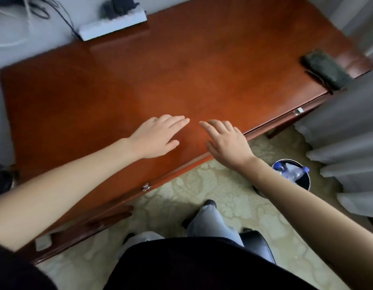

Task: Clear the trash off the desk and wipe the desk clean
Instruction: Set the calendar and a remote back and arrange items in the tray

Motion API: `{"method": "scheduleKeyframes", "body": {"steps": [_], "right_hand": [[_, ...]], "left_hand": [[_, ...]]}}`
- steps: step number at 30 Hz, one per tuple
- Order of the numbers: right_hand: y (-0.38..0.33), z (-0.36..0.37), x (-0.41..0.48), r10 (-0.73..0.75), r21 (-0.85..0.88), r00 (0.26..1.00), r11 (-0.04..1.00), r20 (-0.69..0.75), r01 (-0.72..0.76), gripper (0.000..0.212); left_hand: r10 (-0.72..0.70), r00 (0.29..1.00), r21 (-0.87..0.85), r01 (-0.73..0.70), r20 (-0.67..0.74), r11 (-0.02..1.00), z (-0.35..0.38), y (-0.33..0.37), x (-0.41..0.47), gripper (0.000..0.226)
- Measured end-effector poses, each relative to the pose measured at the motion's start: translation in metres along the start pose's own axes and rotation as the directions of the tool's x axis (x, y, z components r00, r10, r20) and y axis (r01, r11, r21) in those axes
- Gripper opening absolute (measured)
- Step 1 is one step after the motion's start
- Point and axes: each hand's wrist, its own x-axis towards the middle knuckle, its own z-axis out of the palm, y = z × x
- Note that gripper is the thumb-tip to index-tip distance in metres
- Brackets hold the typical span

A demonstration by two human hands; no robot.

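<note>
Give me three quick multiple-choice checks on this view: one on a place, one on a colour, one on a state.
1. Where does the cloth lie?
A. at the right end of the desk
B. on the carpet
C. on the chair

2. What colour are the caps on the bottles in the bin?
A. red
B. blue
C. white

3. How are the left hand and the right hand?
A. both gripping the cloth
B. both open, holding nothing
C. one holding a bottle

Answers:
1 A, the cloth sits by the desk's right edge.
2 B, both caps show blue.
3 B, the fingers are straight over bare wood.
</note>
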Motion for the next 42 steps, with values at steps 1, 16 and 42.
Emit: {"method": "scheduleKeyframes", "body": {"steps": [1, 16, 42], "right_hand": [[-0.023, 0.005, 0.002, -0.011, 0.001, 1.0, 1.0, 0.007, 0.011, 0.051], [-0.384, 0.059, 0.007, -0.225, -0.026, 0.974, 0.974, 0.008, 0.225, 0.044], [-0.604, 0.206, 0.017, -0.157, -0.002, 0.973, 0.987, 0.168, 0.16, 0.038]], "left_hand": [[-0.026, 1.0, -0.007, 0.026, 0.002, 1.0, 0.005, -0.01, -0.023, 0.062], [-0.162, 0.984, -0.23, 0.174, 0.067, 0.958, 0.066, -0.162, -0.372, 0.055], [-0.184, 0.983, -0.379, 0.174, 0.01, 0.909, 0.194, -0.351, -0.582, 0.049]]}}
